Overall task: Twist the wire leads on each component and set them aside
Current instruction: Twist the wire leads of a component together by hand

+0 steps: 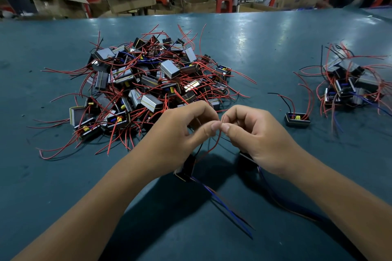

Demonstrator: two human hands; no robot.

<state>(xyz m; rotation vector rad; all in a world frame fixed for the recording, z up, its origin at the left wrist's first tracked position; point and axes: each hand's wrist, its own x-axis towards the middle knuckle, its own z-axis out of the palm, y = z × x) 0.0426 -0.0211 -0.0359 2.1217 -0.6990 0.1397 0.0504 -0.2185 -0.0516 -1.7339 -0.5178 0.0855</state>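
Blue leads [222,203] trail – component [186,168] dark, perhaps boxy.

Above a dark teal table [265,48], the left hand [182,131] and right hand [254,133] pinch a thin red wire lead [216,141] between thumbs and forefingers. The lead runs down to a small black boxy component [186,168] hanging just under the left wrist. A big heap of grey components with red wires [148,82] lies beyond, a smaller heap [352,85] far right, one single black component [297,119] between.
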